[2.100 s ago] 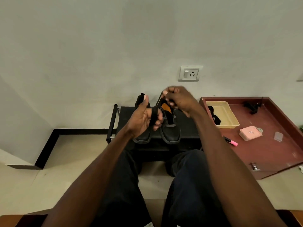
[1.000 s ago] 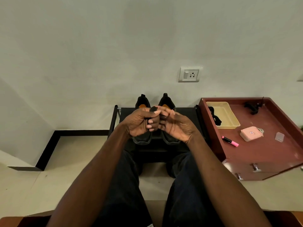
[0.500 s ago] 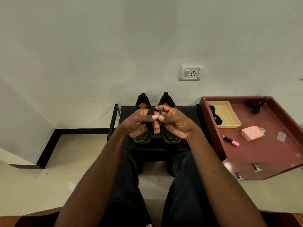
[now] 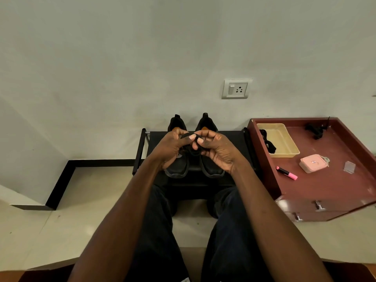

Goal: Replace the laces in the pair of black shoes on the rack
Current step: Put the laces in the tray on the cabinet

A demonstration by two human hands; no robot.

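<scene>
Moved: hands slightly apart since before.
Left hand [image 4: 173,147]: pinching lace [image 4: 190,144].
Right hand [image 4: 216,148]: pinching lace.
Shoes [image 4: 211,169]: on rack [image 4: 140,147].

The rack [image 4: 234,139] stands against the wall, below and left of a wall socket [image 4: 235,88]. On it the two shoes [image 4: 211,169] sit side by side, toes toward the person. Both hands (left hand [image 4: 173,147], right hand [image 4: 218,148]) meet above the shoes, a lace [image 4: 190,148] between them. Right of the rack stands a cabinet [image 4: 335,190]; on its top a tray [image 4: 281,139] lies at the back left, with a marker [image 4: 286,173] and a pouch [image 4: 313,163] nearer the person.
</scene>
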